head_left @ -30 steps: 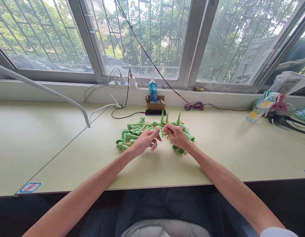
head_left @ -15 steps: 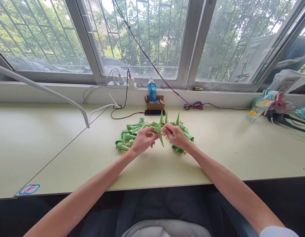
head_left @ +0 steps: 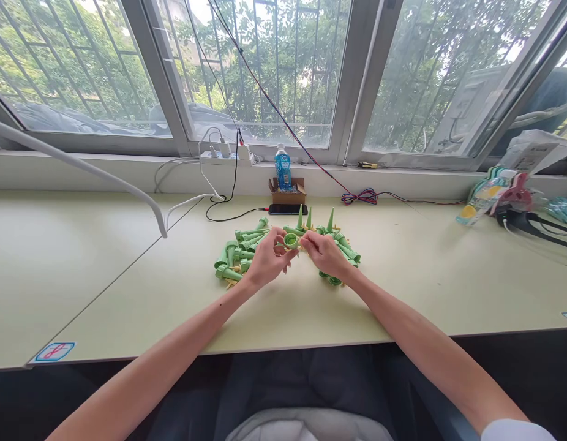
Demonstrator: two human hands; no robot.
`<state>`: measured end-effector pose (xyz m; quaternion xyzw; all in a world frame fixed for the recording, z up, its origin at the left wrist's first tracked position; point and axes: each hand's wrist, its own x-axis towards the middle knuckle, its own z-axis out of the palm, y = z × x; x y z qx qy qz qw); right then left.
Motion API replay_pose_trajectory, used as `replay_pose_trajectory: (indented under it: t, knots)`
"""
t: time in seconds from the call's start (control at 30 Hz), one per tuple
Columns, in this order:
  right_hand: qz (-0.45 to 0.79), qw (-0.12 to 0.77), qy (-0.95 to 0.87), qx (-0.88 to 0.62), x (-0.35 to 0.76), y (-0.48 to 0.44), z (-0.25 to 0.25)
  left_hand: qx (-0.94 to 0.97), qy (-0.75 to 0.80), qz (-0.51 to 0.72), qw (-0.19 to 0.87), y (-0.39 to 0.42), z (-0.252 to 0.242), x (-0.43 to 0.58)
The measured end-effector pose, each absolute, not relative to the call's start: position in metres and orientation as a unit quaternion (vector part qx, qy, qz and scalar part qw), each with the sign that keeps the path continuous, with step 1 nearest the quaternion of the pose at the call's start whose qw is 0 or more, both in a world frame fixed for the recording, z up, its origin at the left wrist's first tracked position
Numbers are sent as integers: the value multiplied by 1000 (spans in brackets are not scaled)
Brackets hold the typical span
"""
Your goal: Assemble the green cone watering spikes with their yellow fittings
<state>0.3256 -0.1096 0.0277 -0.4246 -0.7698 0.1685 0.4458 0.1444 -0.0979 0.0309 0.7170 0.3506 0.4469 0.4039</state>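
A green plastic plant watering spike is held by my left hand, thumb and fingers closed around its cup-shaped top. The round open mouth of the cup faces me, and its pointed end is out of sight. At the spike's right side, my right hand is pinched on what looks like its small yellow valve, mostly covered by the fingertips. Several similar green spikes with yellow valves lie heaped beside my left hand. More lie around my right hand, and a few stand point up behind it.
A dark phone on a cable lies behind the spikes, before a small cardboard box and a blue-labelled bottle. A coiled cable rests farther right. A white tube reaches in from the left.
The spike in my left hand has tipped so that its open mouth turns toward me and its point no longer shows. My right hand has barely moved.
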Motion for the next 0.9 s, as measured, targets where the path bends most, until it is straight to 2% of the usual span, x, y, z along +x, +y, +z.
replay_pose_trajectory:
  t: [0.17,0.27,0.37,0.57,0.9]
  knots:
    - [162,461,-761,-428,326,-110,28,630,350,429,545,-93,31,145]
    - [158,457,-765,-425,326,-110,28,564,358,385,637,-92,34,144]
    - [157,449,-777,-414,326,-110,27,540,362,328,685,-94,38,143]
    - [165,444,-781,-407,328,-110,27,535,334,329,702,-98,41,144]
    - [179,442,-778,-408,329,-110,29,577,326,357,658,-96,38,144]
